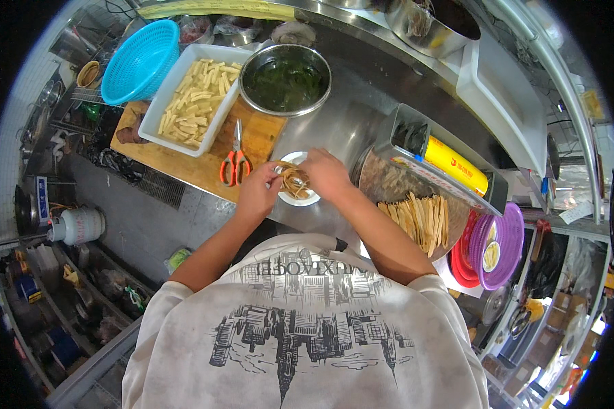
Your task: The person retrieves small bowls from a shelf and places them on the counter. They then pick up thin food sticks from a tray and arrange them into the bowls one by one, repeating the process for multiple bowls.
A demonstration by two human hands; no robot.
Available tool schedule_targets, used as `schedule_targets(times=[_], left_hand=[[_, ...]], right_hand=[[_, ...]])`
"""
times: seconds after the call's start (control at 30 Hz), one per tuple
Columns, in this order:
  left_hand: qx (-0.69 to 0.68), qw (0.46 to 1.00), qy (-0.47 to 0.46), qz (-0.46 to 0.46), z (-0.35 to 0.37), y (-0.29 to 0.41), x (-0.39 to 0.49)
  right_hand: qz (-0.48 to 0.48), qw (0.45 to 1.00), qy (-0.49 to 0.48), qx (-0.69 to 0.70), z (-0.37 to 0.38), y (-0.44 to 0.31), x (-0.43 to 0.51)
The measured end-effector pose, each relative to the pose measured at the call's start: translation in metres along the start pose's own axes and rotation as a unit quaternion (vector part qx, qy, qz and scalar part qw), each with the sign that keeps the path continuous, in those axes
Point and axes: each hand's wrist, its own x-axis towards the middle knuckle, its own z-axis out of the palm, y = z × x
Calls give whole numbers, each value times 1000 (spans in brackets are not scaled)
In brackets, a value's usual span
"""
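Observation:
A white bowl (300,202) stands on the steel worktop before me, with a tangle of thin brown strands (295,183) in and above it. My left hand (258,188) pinches the strands at the bowl's left side. Over the bowl's right rim, my right hand (328,173) is curled against the strands; its fingertips are hidden, so its grip cannot be made out. Orange-handled kitchen scissors (236,158) lie left of the bowl on a wooden cutting board (268,130), blades pointing away from me.
A white tub (146,132) of pale cut strips and a steel bowl (245,102) of dark greens stand beyond. Rightward, a round chopping block (458,214) carries yellowish sticks (419,220) beside a metal holder (389,125) with a yellow roll (455,166). Purple basket (511,245) at right.

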Motion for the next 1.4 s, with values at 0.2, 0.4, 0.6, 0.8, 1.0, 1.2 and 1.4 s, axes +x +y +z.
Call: schedule_targets(times=[0.2,0.4,0.6,0.8,1.0,1.2,1.4], left_hand=[[-221,969,-58,-91,20,-2,9],[-333,929,-71,-147,32,-16,7],[118,992,-53,3,12,4,7],[196,968,-26,155,-8,23,27],[198,968,-66,136,1,16,31],[144,970,-127,146,6,10,28],[113,980,-107,127,10,14,21]], right_hand=[[9,994,65,88,2,8,-10],[34,964,110,241,-4,9,-23],[60,955,132,258,-3,7,-26],[76,949,152,265,7,11,-29],[59,955,158,245,12,8,-32],[33,955,170,240,12,10,-34],[45,953,156,257,10,10,-35]])
